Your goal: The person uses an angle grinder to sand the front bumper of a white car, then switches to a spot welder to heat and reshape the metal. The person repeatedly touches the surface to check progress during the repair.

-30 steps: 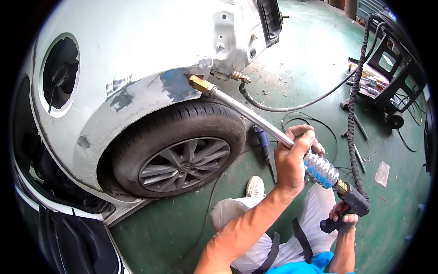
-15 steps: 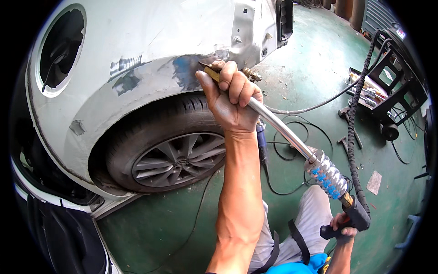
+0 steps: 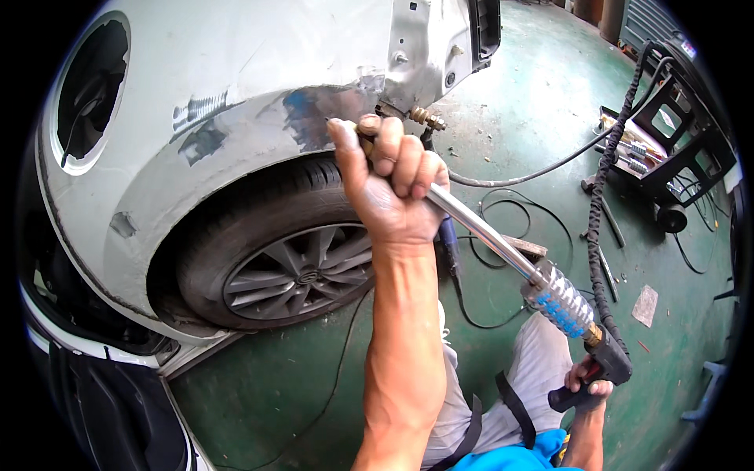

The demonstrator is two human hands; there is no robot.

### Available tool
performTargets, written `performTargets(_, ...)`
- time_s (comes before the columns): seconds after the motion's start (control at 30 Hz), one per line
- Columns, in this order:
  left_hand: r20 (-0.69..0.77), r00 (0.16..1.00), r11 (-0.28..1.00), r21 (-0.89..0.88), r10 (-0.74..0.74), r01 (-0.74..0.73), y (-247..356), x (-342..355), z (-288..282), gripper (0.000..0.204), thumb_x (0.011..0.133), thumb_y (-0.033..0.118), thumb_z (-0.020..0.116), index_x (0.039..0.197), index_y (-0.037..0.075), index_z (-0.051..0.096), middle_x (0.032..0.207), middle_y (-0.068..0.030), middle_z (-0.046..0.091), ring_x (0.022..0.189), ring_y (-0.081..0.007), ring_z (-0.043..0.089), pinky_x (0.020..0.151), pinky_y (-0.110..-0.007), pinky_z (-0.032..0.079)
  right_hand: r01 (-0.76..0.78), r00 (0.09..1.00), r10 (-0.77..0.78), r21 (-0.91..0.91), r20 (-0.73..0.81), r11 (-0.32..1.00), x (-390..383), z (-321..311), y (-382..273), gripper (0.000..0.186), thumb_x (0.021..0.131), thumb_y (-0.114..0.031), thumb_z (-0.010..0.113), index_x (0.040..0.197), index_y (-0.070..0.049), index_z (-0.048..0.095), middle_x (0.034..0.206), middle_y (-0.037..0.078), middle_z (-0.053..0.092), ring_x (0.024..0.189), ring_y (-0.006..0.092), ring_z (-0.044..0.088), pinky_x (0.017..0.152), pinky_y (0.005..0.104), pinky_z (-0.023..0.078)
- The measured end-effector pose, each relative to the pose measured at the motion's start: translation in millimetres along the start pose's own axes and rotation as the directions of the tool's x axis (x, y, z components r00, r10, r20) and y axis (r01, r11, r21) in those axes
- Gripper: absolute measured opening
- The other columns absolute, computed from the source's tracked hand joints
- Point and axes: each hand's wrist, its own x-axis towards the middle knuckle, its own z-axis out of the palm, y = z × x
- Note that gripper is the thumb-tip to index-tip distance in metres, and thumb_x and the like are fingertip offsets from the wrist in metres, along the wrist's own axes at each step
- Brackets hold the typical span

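A dent puller gun (image 3: 491, 231) with a long silver shaft, a clear and blue ribbed sleeve and a black pistol handle spans both my hands. My left hand (image 3: 393, 173) is wrapped round the front of its shaft, fingers curled and thumb pointing up. The tip is mostly hidden by my fingers and sits close to the scraped patch (image 3: 314, 118) of blue and bare metal above the wheel arch; contact cannot be made out. At the lower right, my right hand (image 3: 589, 385) grips the pistol handle. The white car's rear panel (image 3: 236, 47) is sanded in places.
The wheel (image 3: 306, 271) stands below the arch. A wrapped thick cable (image 3: 601, 228) hangs from a black cart (image 3: 683, 141) to the gun. A grey cable and hammers lie on the green floor (image 3: 503, 118). A brass clamp (image 3: 428, 118) is fixed at the panel's lower edge.
My left hand and the gun's front end have shifted slightly down, away from the scraped patch, uncovering more bare metal and the brass clamp. Both hands keep their grip. The whole view has shifted a little.
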Motion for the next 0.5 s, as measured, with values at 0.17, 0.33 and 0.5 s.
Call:
performTargets(0.17, -0.378, 0.895, 0.861, 0.508, 0.237, -0.014, -25, -6, 4, 0.033, 0.102, 0.042, 0.053, 0.094, 0.010, 0.050, 0.071, 0.0040, 0.042, 0.051, -0.0059, 0.032, 0.048, -0.023, 0.031, 0.034, 0.996, -0.031, 0.028, -0.080, 0.999, -3, -7, -7, 0.061, 0.062, -0.011, 0.075, 0.118, 0.004, 0.055, 0.087, 0.008, 0.064, 0.060, 0.0243, 0.061, 0.058, 0.0389, 0.049)
performTargets(0.33, -0.374, 0.877, 0.798, 0.603, 0.301, -0.017, -17, 1, 7, 0.032, 0.103, 0.040, 0.049, 0.098, 0.009, 0.047, 0.076, 0.0019, 0.046, 0.054, -0.0072, 0.036, 0.050, -0.024, 0.034, -0.007, 0.999, 0.009, 0.076, -0.036, 0.997, 9, 4, 0, 0.055, 0.064, -0.010, 0.074, 0.114, 0.004, 0.055, 0.089, 0.010, 0.064, 0.061, 0.0243, 0.061, 0.058, 0.0400, 0.049)
performTargets(0.5, -0.380, 0.878, 0.804, 0.595, 0.292, -0.010, -17, 10, 5, 0.032, 0.104, 0.040, 0.049, 0.093, 0.010, 0.047, 0.076, 0.0018, 0.047, 0.054, -0.0076, 0.037, 0.051, -0.025, 0.035, 0.012, 0.997, -0.003, 0.130, -0.071, 0.991, 16, 14, 0, 0.048, 0.062, -0.009, 0.075, 0.104, 0.008, 0.059, 0.085, 0.014, 0.067, 0.063, 0.0254, 0.064, 0.059, 0.0398, 0.049)
